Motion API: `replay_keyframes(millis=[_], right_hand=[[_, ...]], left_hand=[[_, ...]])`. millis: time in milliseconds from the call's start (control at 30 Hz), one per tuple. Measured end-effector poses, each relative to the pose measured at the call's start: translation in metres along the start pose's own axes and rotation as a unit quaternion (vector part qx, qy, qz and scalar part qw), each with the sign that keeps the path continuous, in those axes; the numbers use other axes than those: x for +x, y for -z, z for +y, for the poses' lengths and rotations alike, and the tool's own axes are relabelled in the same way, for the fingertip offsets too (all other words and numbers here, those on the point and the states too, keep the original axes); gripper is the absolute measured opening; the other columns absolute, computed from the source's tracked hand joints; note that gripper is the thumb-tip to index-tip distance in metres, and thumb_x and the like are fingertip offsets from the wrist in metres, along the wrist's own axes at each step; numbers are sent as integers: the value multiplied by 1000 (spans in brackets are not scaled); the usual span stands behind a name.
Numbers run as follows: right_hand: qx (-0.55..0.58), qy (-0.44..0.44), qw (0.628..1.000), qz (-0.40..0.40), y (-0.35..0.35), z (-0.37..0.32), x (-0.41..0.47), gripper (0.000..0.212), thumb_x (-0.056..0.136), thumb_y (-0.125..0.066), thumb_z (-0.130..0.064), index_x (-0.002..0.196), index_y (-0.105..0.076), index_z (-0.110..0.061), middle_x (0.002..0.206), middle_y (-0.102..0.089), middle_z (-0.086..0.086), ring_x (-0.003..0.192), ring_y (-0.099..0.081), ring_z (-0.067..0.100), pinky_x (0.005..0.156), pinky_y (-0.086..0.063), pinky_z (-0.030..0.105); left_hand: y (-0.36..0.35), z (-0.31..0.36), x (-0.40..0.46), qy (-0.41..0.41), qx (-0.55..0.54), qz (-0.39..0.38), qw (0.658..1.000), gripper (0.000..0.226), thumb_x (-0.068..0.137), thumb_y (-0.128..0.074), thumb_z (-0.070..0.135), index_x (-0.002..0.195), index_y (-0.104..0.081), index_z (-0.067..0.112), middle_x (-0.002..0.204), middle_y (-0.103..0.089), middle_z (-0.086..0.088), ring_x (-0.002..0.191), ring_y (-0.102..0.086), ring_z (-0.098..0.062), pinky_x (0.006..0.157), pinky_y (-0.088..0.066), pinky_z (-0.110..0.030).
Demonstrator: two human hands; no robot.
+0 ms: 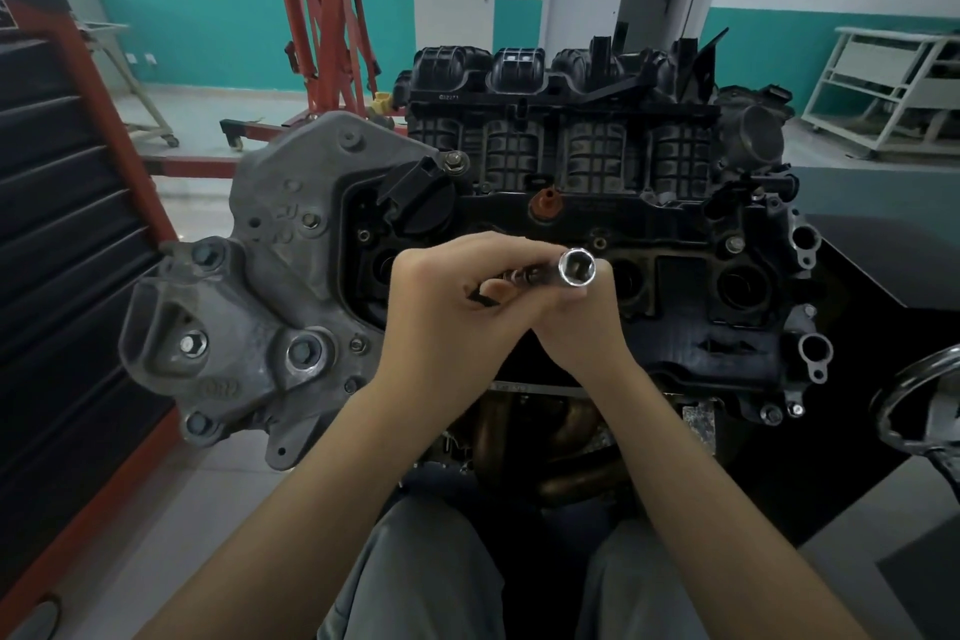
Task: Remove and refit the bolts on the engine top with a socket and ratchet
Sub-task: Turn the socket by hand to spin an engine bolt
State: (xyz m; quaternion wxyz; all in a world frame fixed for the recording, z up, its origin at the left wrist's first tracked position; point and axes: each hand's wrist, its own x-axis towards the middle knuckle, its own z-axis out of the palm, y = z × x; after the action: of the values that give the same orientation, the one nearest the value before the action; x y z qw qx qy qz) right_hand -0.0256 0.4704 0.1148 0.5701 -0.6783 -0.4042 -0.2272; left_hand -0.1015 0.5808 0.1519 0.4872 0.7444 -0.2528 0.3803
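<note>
The engine (675, 244) stands in front of me, its black top cover facing up with several small bolts, one bolt (733, 244) near the right side. Above the cover's middle both hands meet around the ratchet (514, 278). My left hand (452, 307) grips its dark handle. My right hand (576, 322) holds the tool just under the chrome socket (576, 268), whose open hex end points up at me. The socket is lifted off the engine and touches no bolt.
A grey cast bracket (270, 286) with large bolts juts from the engine's left end. A black and red tool cabinet (57, 244) stands at the left, a red engine crane (322, 16) behind. A chrome ring (919, 405) sits at the right edge.
</note>
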Motion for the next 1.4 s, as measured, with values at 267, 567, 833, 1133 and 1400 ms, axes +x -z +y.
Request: replay_keyframes(millis=[267,567,833,1133,1400], right_hand=[[13,-23,1000,15,1,3,-1,26,81,-64,-8,82,-63,-34,74,-61,-25,75,-62,-8,68,-46,8],[-7,14,1000,7,3,6,0,34,79,-68,4,89,-64,-28,79,-61,-37,76,-60,-13,67,-43,4],[14,11,1000,16,1,6,-4,15,78,-63,-11,90,-66,-21,74,-63,-27,76,-63,-11,68,-47,7],[4,6,1000,-1,5,13,-2,38,84,-64,-1,93,-68,-38,82,-66,-23,81,-65,1,71,-51,23],[23,0,1000,-7,0,5,-2,21,80,-58,-6,85,-62,-26,76,-60,-40,72,-59,-17,63,-42,0]], left_hand=[[4,0,0,49,-119,-77,989,29,80,-69,-1,108,-67,8,101,-72,-9,100,-68,-20,88,-55,-41],[1,4,1,-8,-11,-5,1000,29,75,-76,2,100,-70,17,91,-70,8,88,-68,-5,79,-52,-18],[2,1,-1,4,-10,-12,1000,32,72,-80,7,102,-71,8,98,-72,-2,98,-68,-11,92,-52,-29],[4,1,-2,28,-91,-43,995,31,80,-69,-1,109,-67,9,100,-73,-6,99,-69,-15,89,-54,-34],[-4,-3,-2,-34,23,12,999,28,72,-79,1,98,-73,8,89,-70,5,84,-67,-1,87,-53,-22]])
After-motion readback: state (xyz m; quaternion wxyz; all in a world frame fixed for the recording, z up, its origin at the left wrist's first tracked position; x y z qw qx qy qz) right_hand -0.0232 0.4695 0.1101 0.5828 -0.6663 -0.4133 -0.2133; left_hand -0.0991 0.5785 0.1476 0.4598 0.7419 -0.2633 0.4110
